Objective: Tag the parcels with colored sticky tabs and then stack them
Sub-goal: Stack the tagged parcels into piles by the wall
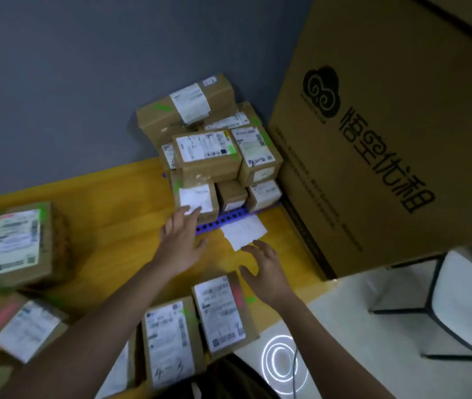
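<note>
About eight labelled parcels are stacked on a purple tray [230, 218] at the back of the yellow bench [114, 214]; five more lie near its front and left. The left hand [178, 243] is stretched forward, fingers [191, 212] straight, touching the front-left stacked parcel [196, 198]. The right hand [266, 264] hovers with fingers spread, just short of a loose white slip [245, 231].

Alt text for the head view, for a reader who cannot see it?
Both open hands, left hand and right hand, reach toward a stack of labelled parcels on a yellow table; more parcels lie nearer, a large cardboard box stands right.
</note>
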